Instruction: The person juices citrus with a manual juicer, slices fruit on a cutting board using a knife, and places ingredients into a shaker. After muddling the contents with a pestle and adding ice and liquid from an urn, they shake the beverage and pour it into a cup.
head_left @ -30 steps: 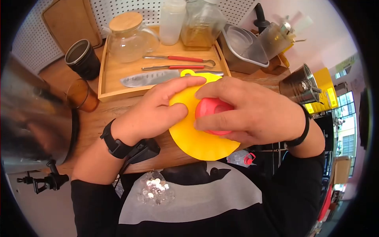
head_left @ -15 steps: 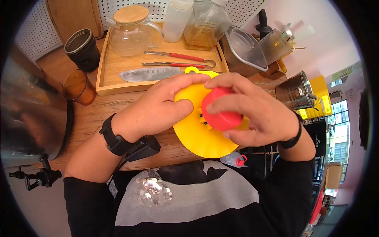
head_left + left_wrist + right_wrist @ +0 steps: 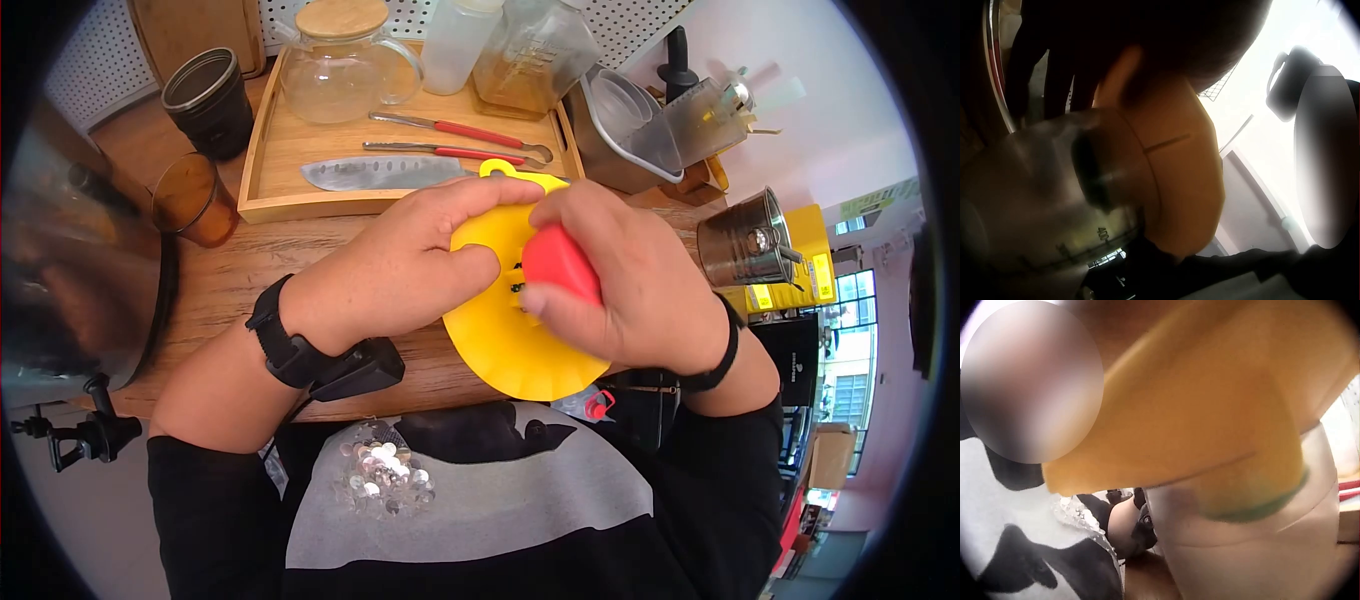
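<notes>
A yellow, thin round disc [image 3: 525,365] with a looped tab at its far edge is between both hands. Short yellow ribs [image 3: 517,285] with dark gaps between them show at its middle. My left hand [image 3: 385,260] holds the disc's left side, thumb and forefinger lying over the top. Curled over a smooth red dome-shaped piece [image 3: 562,262], my right hand [image 3: 645,275] holds it against the middle of the disc; the fingers hide its far side. In the left wrist view a clear container [image 3: 1041,187] with measuring marks shows below the yellow disc [image 3: 1188,181].
Behind the hands, a wooden tray [image 3: 290,205] carries a knife [image 3: 385,174], red-handled tools [image 3: 470,132], a glass teapot [image 3: 345,80] and bottles [image 3: 455,45]. At left stand an amber glass [image 3: 200,205] and a black cup [image 3: 210,105]; at right, a metal tin [image 3: 740,240].
The right hand has turned with the red piece, its grip changing from spread fingers to a closer wrap. The ribs now show beside it. The left hand keeps its hold; the head view has shifted.
</notes>
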Tool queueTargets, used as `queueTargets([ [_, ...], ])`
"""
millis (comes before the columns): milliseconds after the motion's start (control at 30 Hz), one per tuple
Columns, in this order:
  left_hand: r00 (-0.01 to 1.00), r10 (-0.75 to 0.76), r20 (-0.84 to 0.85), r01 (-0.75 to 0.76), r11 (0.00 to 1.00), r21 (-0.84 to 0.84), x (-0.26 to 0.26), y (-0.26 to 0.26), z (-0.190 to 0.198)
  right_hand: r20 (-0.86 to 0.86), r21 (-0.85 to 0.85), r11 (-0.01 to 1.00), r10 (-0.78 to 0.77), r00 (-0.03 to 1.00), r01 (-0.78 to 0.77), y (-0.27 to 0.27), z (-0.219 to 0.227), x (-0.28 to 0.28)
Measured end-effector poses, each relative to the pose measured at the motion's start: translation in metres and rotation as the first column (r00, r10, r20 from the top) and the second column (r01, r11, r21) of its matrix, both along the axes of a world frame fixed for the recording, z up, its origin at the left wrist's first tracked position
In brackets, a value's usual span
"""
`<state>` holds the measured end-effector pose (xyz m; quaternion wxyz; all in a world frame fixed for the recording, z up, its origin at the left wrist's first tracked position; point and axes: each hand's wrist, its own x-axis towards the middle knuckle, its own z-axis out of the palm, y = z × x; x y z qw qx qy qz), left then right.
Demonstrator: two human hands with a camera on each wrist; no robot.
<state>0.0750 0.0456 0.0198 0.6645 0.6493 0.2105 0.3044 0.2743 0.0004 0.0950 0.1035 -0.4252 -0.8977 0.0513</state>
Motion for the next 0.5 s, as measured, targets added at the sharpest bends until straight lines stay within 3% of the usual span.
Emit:
queueTargets([
  [33, 1.0, 0.001, 0.007, -0.001, 1.0, -0.017, 0.0, 0.0, 0.0, -0.097, -0.022, 1.0, -0.024, 0.995, 0.022, 0.003, -0.003, 0.002],
  [100, 1.0, -0.006, -0.006, 0.006, 1.0, 0.008, -0.001, 0.001, 0.001, -0.084, -0.067, 0.997, -0.042, 0.996, 0.037, 0.001, 0.0, 0.004],
  [200, 0.999, -0.02, 0.025, 0.021, 1.0, -0.001, 0.0, 0.003, -0.002, -0.2, -0.058, 0.995, 0.072, 0.977, -0.085, 0.004, 0.005, 0.009],
  [267, 0.997, -0.024, 0.07, 0.027, 0.999, -0.033, 0.0, 0.004, -0.004, -0.051, -0.014, 0.961, 0.275, 0.96, -0.276, 0.007, 0.019, 0.011],
  [300, 0.998, -0.027, 0.063, 0.03, 0.999, -0.035, 0.0, 0.004, -0.005, -0.051, -0.017, 0.961, 0.275, 0.96, -0.277, 0.008, 0.019, 0.012],
  [367, 0.998, -0.038, 0.057, 0.04, 0.998, -0.037, 0.001, 0.004, -0.004, 0.105, -0.005, 0.906, 0.421, 0.901, -0.423, 0.01, 0.019, 0.013],
  [500, 0.999, -0.009, 0.038, 0.008, 0.999, 0.032, 0.001, 0.003, -0.005, 0.142, 0.029, 0.918, 0.389, 0.91, -0.397, 0.011, 0.012, 0.007],
])
